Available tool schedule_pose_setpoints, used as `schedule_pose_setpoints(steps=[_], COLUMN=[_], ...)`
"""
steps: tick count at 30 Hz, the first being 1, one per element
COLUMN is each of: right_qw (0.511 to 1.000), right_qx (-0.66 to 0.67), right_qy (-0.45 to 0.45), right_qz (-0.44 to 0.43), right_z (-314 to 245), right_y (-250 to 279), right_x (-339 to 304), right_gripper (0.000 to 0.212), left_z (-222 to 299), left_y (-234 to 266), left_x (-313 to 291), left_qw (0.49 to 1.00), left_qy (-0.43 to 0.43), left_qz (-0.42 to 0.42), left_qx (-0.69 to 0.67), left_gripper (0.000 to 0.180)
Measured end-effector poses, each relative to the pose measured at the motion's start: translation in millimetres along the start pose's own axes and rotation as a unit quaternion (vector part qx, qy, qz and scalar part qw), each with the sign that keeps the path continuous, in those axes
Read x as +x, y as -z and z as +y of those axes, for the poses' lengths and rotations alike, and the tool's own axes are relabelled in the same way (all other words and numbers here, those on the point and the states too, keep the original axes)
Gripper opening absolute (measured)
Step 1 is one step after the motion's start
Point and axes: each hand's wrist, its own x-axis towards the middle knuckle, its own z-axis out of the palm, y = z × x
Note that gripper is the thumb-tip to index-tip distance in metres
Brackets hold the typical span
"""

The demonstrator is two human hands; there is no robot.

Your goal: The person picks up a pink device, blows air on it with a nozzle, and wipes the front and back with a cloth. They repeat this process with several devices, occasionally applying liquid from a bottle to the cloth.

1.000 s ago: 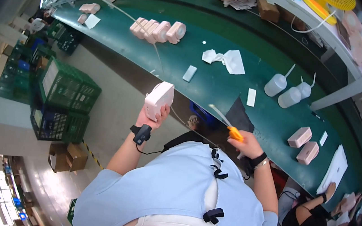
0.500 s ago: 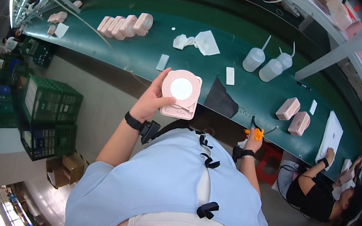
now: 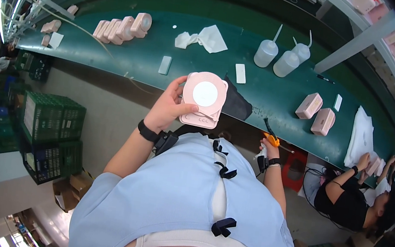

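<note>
My left hand (image 3: 164, 108) grips a pale pink device (image 3: 215, 107) by its left side, the thumb lying on its front. The device has a round swivelled top with a white disc in its middle and small marks or buttons along its lower edge. It is held up at the table's front edge. Below that edge, on the right, my right hand (image 3: 268, 151) is closed round an orange tool (image 3: 273, 140) with a thin black nozzle pointing up and away. The tool's lower part and most of those fingers are hard to make out. A black cloth (image 3: 237, 101) lies behind the device.
On the green table (image 3: 140, 64) stand a row of pink devices (image 3: 122, 29), two pink devices (image 3: 309, 106) at right, and white squeeze bottles (image 3: 265, 54). A crumpled white cloth (image 3: 212, 40) lies between. A co-worker (image 3: 341, 198) sits at right; green crates (image 3: 43, 114) stand at left.
The view has shifted slightly, so the table things sit further left. My right hand has turned the orange tool, and its black nozzle now shows more. The left hand still holds the pink device.
</note>
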Motion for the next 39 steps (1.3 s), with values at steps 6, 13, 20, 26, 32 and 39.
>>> schedule_pose_setpoints(steps=[6,13,20,26,32,39], right_qw=[0.94,0.962,0.951,0.953,0.966,0.96], right_qx=[-0.292,-0.082,0.005,0.01,0.015,0.072], right_qy=[-0.101,0.082,0.285,0.284,0.236,0.229], right_qz=[-0.143,-0.248,-0.122,-0.102,-0.105,-0.147], right_z=[-33,-152,-200,-189,-191,-176], right_y=[6,-71,-122,-127,-134,-111], right_x=[-31,-129,-163,-157,-156,-137], right_gripper=[0.023,0.015,0.021,0.028,0.023,0.021], left_z=[5,30,31,22,13,11], left_y=[-9,-32,-28,-28,-28,-61], left_x=[3,-6,-2,-4,-1,32], left_qw=[0.994,0.793,0.574,0.476,0.465,0.784], left_qy=[-0.043,-0.324,-0.554,-0.68,-0.709,-0.49], left_qz=[0.019,0.09,0.036,0.031,0.028,0.019], left_qx=[0.102,0.509,0.602,0.556,0.529,0.381], left_gripper=[0.083,0.058,0.029,0.019,0.029,0.025])
